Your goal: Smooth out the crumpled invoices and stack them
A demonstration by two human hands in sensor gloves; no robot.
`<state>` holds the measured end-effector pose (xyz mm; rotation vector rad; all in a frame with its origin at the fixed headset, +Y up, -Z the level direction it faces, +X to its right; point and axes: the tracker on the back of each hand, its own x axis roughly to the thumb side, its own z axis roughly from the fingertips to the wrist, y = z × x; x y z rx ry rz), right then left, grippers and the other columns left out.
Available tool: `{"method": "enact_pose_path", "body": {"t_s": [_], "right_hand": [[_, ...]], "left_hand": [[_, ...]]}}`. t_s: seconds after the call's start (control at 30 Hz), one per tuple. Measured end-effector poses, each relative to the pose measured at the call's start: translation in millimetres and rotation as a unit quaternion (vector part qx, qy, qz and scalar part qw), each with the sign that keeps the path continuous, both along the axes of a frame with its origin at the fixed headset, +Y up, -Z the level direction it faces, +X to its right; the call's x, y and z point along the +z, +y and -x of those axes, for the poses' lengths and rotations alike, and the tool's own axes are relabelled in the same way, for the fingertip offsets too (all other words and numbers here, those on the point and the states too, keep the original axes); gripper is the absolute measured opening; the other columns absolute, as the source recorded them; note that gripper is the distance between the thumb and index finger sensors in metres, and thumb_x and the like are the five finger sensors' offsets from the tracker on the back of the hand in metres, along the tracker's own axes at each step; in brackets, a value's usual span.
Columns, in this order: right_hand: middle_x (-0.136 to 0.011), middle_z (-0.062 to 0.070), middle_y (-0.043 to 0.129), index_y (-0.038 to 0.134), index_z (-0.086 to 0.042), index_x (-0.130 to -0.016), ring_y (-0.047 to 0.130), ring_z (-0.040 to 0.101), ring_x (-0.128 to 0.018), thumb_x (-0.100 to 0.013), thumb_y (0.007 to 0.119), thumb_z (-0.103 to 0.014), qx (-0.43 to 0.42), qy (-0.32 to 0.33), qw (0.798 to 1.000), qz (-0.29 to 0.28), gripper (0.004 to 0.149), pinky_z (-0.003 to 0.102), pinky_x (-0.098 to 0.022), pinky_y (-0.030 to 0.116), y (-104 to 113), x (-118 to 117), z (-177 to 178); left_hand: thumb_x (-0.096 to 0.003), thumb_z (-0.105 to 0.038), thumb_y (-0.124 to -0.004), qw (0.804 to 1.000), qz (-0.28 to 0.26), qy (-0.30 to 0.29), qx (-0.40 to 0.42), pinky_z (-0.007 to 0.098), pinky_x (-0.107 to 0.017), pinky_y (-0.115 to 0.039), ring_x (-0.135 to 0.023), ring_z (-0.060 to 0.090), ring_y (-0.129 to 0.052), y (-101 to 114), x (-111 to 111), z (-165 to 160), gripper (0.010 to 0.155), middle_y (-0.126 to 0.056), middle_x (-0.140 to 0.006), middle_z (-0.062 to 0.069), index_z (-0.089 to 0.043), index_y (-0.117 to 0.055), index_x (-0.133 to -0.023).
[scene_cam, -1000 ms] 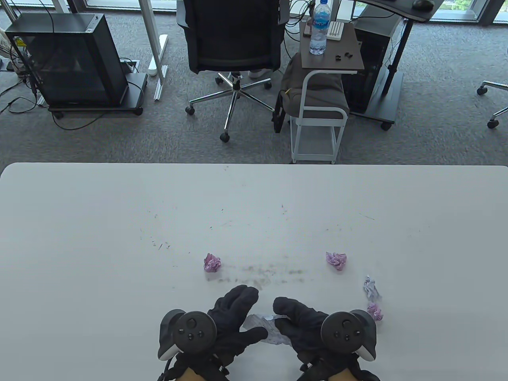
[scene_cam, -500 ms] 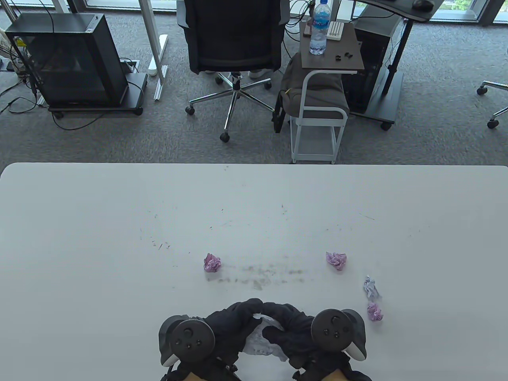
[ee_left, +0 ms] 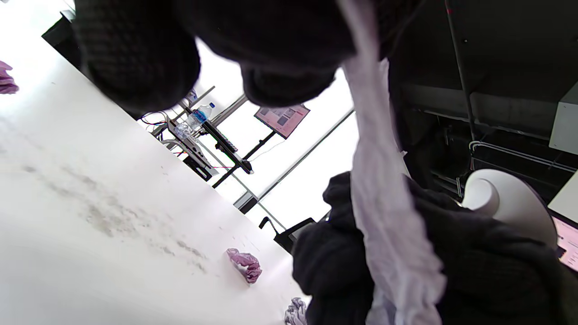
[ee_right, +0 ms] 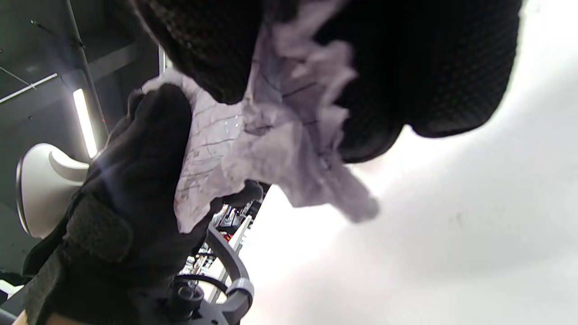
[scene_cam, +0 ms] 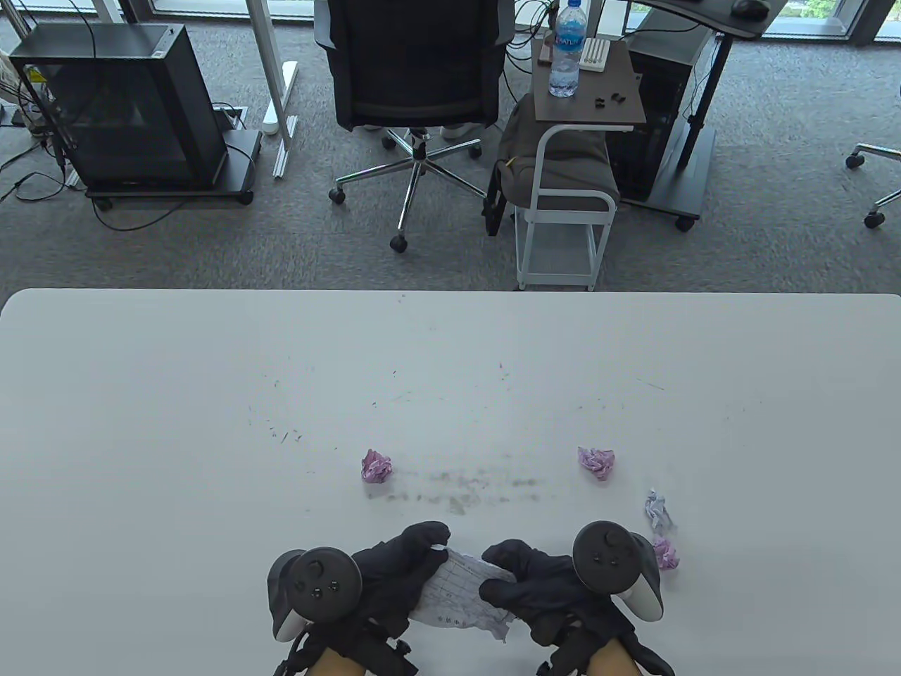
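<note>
Both hands (scene_cam: 394,577) (scene_cam: 542,588) pinch the invoice (scene_cam: 461,591) at its 9 and 3 o'clock edges, fingers closed. Thin, limp, tearable paper: best gripped at the edges, pulled gently.

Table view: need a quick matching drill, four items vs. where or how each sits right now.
Items:
1. invoice sheet
2. white crumpled ball
3. pink ball nearest the right hand
4. water bottle

Places or states:
A. stands upright on the small brown side table beyond the table
B. held partly unfolded between the left hand and the right hand
C. lies on the table beside the right-hand tracker
D. lies on the table just beyond a pink ball, at the right

Pairs: 1-B, 2-D, 3-C, 4-A
</note>
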<state>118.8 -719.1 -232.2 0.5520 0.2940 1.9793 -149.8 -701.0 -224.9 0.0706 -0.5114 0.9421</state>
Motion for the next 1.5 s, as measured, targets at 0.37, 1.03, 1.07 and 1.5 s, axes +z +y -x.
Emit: {"method": "enact_pose_path", "body": {"t_s": [0.37,1.03,1.07,1.5], "right_hand": [[-0.071,0.011,0.084,0.058,-0.006,-0.099,0.092,0.025,-0.048,-0.052,0.084,-0.028,0.003,-0.024,0.999,0.037,0.058,0.051,-0.04,0.086,-9.8,-4.3,-11.8],[-0.065,0.013,0.092,0.064,-0.007,-0.093,0.099,0.023,-0.04,-0.05,0.083,-0.026,0.231,-0.04,0.971,-0.044,0.051,0.043,-0.031,0.091,-18.0,-3.5,-4.2],[-0.066,0.013,0.092,0.064,-0.007,-0.093,0.099,0.024,-0.04,-0.05,0.083,-0.026,0.255,-0.035,0.965,-0.041,0.051,0.043,-0.031,0.09,-21.9,-3.6,-0.1],[-0.065,0.014,0.093,0.065,-0.006,-0.092,0.1,0.025,-0.04,-0.05,0.083,-0.025,0.385,-0.02,0.923,-0.018,0.049,0.044,-0.031,0.091,-43.6,-4.2,22.6]], "left_hand": [[-0.0592,-0.032,-0.071,0.996,0.074,0.048,0.003,0.043,-0.036,-0.088,-0.016,0.013,-0.096,-27.5,-11.3,11.4,0.042,-0.092,-0.059,0.01,-0.01,-0.073,-0.095],[-0.0587,-0.032,-0.074,0.979,0.143,0.033,-0.138,0.054,-0.047,-0.083,-0.037,0.026,-0.102,-54.9,-15.8,3.3,0.042,-0.089,-0.074,0.018,-0.007,-0.076,-0.092],[-0.0586,-0.032,-0.074,0.973,0.145,0.027,-0.18,0.056,-0.049,-0.081,-0.041,0.029,-0.102,-56.8,-16.0,-0.8,0.042,-0.087,-0.077,0.019,-0.007,-0.075,-0.092],[-0.0573,-0.034,-0.079,0.933,0.118,-0.109,-0.322,0.069,-0.065,-0.056,-0.098,0.06,-0.046,-52.0,-7.0,-37.9,0.052,-0.025,-0.114,0.022,-0.029,-0.067,-0.107]]}}
